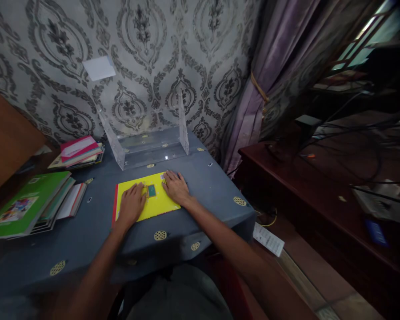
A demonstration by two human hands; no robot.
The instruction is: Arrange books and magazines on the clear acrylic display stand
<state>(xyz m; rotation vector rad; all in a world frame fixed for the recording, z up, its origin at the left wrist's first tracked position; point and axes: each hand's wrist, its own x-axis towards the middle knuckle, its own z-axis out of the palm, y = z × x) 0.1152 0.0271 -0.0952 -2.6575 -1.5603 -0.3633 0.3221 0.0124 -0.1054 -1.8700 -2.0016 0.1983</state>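
A yellow book [168, 207] with a red spine strip lies closed on the table, a small green board picture on its cover. My left hand [132, 203] rests flat on the left part of the cover, fingers stretched out. On the cover's upper right lies my right hand [176, 188], palm down with its fingers extended. Neither hand is wrapped around anything. Just behind the book stands a clear acrylic rack [153, 154] with two upright side panels.
At the left lie a stack of books with a green one [50, 186] on top and a smaller pile under a pink book [73, 144]. A blue patterned cloth [210, 195] covers the table. Right of it stands a dark wooden desk [270, 160] with tangled cables. A purple curtain [253, 102] hangs behind.
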